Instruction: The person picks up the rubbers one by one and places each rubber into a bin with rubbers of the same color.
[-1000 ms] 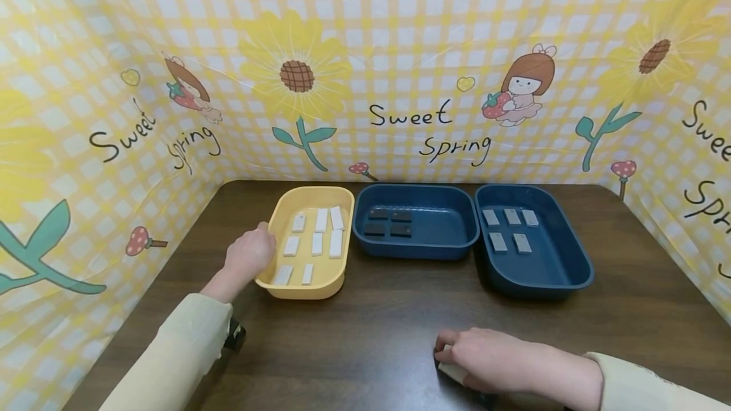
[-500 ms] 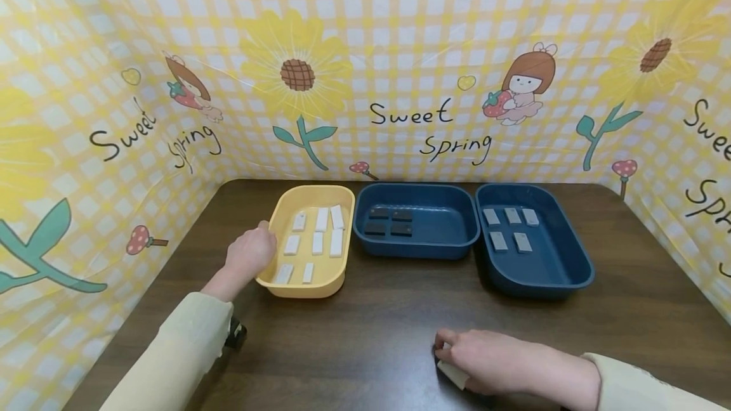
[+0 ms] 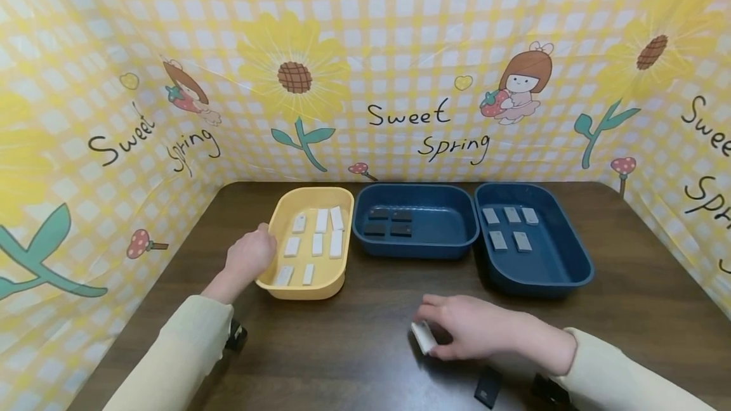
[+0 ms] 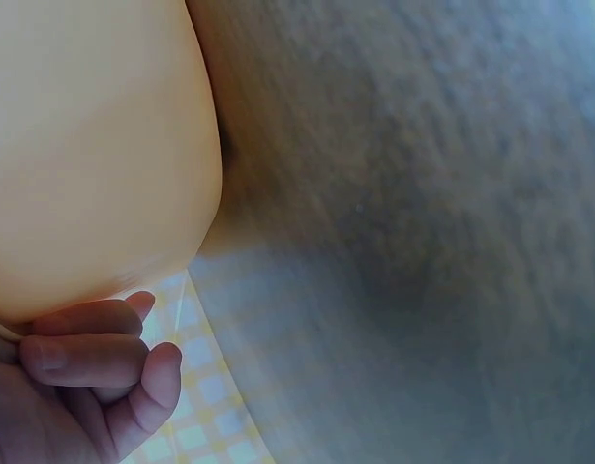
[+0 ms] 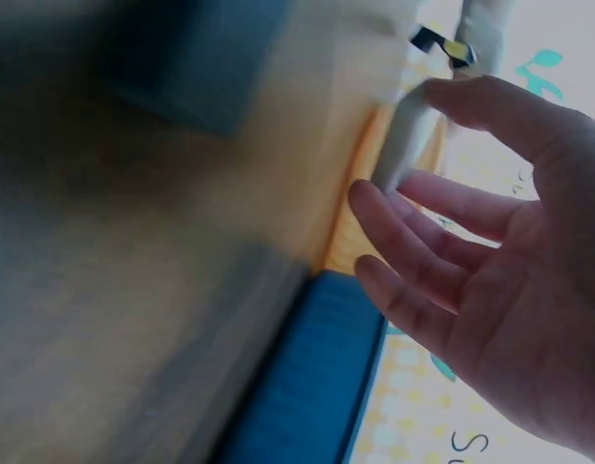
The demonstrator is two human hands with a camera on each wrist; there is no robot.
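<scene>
A white flat rectangular block (image 3: 423, 337) is pinched between the thumb and fingers of my right hand (image 3: 471, 328), tilted just above the table. In the right wrist view, the block (image 5: 403, 140) sits between thumb and fingertips. My left hand (image 3: 251, 252) grips the left rim of the yellow tray (image 3: 314, 292), its fingers (image 4: 89, 360) curled at the tray's edge in the left wrist view. Several white blocks (image 3: 317, 244) lie inside that tray in loose rows. On the table by my right wrist lies a black block (image 3: 488, 387) with a small pale mark.
Beside the yellow tray stands a dark blue tray (image 3: 417, 250) holding several black blocks (image 3: 401, 229). To its right, another dark blue tray (image 3: 548, 271) holds several grey-white blocks (image 3: 522, 241). A patterned cloth (image 3: 400, 68) rises behind the brown table (image 3: 342, 347).
My right hand has lifted the white block and moved up and to the left with it, uncovering the black block. The left hand stays on the yellow tray.
</scene>
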